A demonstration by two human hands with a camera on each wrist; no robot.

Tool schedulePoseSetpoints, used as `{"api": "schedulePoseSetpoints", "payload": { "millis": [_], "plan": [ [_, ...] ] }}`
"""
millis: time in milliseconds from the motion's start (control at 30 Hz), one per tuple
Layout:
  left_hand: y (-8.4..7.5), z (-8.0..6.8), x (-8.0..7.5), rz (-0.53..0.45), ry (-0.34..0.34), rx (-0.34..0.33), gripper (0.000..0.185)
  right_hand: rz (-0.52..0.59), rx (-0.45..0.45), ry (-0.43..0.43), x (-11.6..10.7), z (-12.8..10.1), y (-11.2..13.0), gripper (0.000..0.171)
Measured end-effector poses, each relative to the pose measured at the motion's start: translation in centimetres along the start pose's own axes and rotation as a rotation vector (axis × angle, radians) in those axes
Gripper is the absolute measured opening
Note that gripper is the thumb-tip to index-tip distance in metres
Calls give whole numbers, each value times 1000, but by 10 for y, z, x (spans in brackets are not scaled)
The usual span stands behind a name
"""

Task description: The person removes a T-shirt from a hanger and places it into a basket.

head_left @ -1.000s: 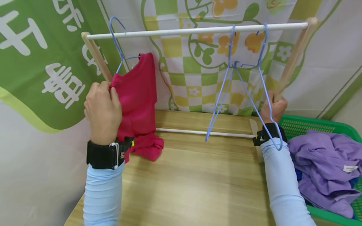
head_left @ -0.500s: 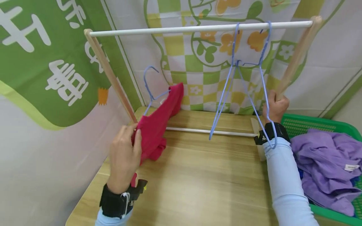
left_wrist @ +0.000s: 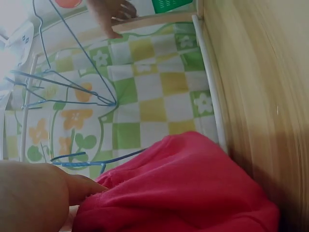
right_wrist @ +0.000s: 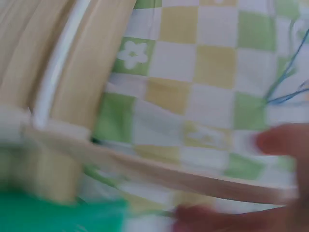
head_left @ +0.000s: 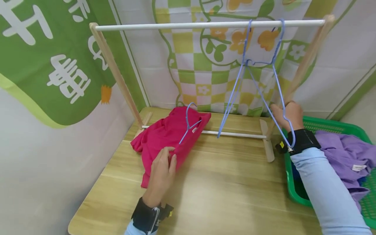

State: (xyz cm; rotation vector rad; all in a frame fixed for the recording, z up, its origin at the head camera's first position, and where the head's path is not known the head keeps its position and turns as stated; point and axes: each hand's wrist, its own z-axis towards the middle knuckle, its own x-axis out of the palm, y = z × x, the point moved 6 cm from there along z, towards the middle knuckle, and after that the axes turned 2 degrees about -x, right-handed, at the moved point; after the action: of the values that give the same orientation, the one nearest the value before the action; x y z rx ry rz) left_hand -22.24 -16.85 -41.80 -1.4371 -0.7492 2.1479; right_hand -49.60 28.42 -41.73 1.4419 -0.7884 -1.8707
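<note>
The red shirt (head_left: 164, 130) has come down from up by the white rail (head_left: 176, 25) and now lies toward the worktop's (head_left: 220, 195) back left corner, a thin blue hanger (head_left: 187, 119) in its neck; that leaves two bare hangers (head_left: 246, 42) hooked overhead. The left hand (head_left: 161, 169) pinches the shirt's edge. The right hand (head_left: 289, 114), fingers parted, seems to have released the wooden post (head_left: 307, 59), holding nothing. The cloth looks soft, matte, loosely crumpled.

Purple cloth (head_left: 337, 150) lies in a green basket (head_left: 337, 126). A flowery checked sheet (head_left: 202, 76) hangs behind, with a green and white banner (head_left: 38, 58) on the left
</note>
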Motion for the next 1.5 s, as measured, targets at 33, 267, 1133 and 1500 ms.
{"api": "schedulePoseSetpoints", "payload": {
  "millis": [33, 267, 1133, 1500],
  "plan": [
    [1, 0, 0, -6, 0, -2, 23, -120, -24, 56, 0, -14, 13, 44],
    [0, 1, 1, -18, -28, 9, 12, -530, -203, 146, 40, -126, 139, 43],
    [-57, -33, 39, 315, 35, 201, 15, -106, -255, 152, 209, -118, 234, 36],
    [-37, -38, 27, 368, 158, 177, 12, -37, -296, 212, 188, -93, 236, 47]
  ]
}}
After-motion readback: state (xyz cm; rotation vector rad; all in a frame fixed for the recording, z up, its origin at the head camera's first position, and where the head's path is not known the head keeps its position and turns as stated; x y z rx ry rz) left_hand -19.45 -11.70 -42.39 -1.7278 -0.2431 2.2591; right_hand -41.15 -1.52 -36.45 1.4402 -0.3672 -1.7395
